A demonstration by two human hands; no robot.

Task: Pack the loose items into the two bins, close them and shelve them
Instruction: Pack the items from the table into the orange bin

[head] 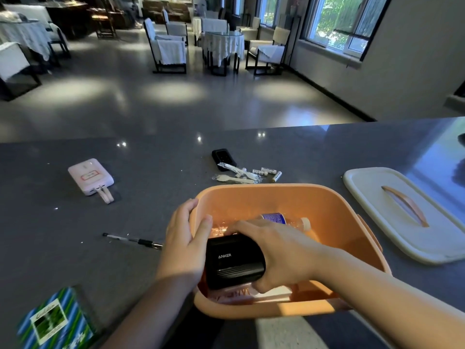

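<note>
An orange bin [327, 197] stands open on the grey counter in front of me. My right hand [279, 250] grips a black Anker power bank [232, 263] and holds it inside the bin near the left wall. My left hand [185, 243] holds the bin's left rim, fingers outside and thumb over the edge. A clear water bottle [284, 220] with a blue label lies at the bin's far side, and a white flat item [274, 293] lies at the bottom. The bin's white lid [377, 195] with an orange handle lies to the right.
Loose on the counter [63, 222]: a white and pink power bank [89, 176] at left, a black pen [133, 240], a small black device [222, 157], wrapped plastic forks [236, 176], a few batteries [270, 172], and a green-blue striped packet [52, 321] at bottom left. The counter's far edge faces a dining room.
</note>
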